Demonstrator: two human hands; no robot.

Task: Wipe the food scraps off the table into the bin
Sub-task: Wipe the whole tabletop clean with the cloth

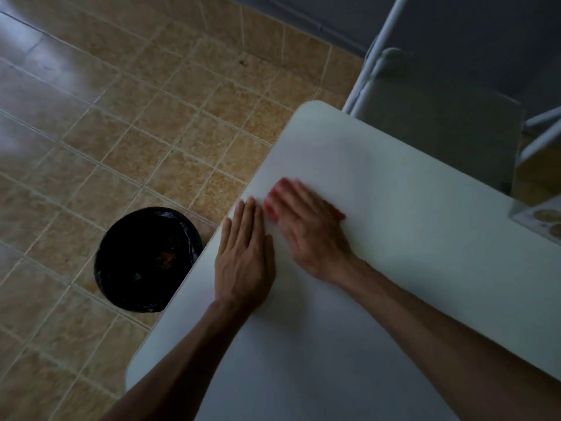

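Note:
A white table [394,238] fills the right half of the view. My left hand [243,256] lies flat on it, palm down, fingers together, right at the table's left edge. My right hand [309,229] is blurred just beside it, pressing a red cloth [274,200] flat on the tabletop; only the cloth's edges show past the fingers. A round black bin [145,259] lined with a black bag stands on the floor just left of the table edge, below my left hand. Orange scraps [166,259] lie inside it. I see no scraps on the table.
The floor [136,117] is tan tile. A white folding chair [431,123] with a grey seat stands at the table's far side. A clear box with round brown items [543,220] sits at the table's right edge.

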